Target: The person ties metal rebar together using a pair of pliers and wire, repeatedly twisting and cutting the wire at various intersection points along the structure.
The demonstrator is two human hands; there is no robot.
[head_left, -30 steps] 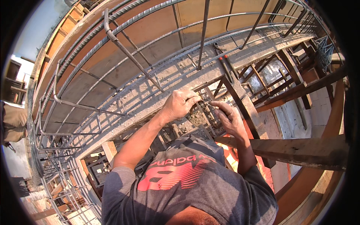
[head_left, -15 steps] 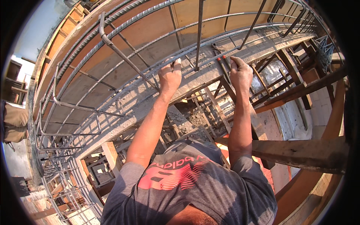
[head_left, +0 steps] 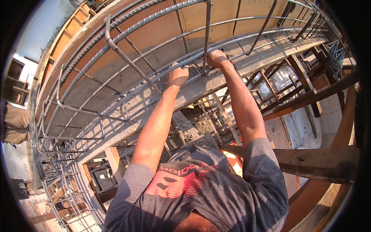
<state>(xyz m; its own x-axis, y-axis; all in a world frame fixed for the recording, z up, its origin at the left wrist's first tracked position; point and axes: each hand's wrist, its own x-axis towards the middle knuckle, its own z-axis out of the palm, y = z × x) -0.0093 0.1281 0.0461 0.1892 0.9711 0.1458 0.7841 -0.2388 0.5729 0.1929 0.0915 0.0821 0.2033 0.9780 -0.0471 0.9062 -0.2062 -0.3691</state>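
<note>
In front of me, a long, slender grey ribbed steel reinforcing bar [head_left: 193,58] runs lengthwise from left to right along the low part of the cage, bowed in my wide view. A straight, dark, thin steel stirrup leg [head_left: 207,31] rises across it, close to upright; whether the two are tied together where they cross, I can't make out.

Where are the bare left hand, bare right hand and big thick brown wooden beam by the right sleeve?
Bare left hand [head_left: 177,76]: head view, middle of the hand.
Bare right hand [head_left: 217,59]: head view, middle of the hand.
Thick brown wooden beam [head_left: 319,164]: head view, middle of its long side.
</note>
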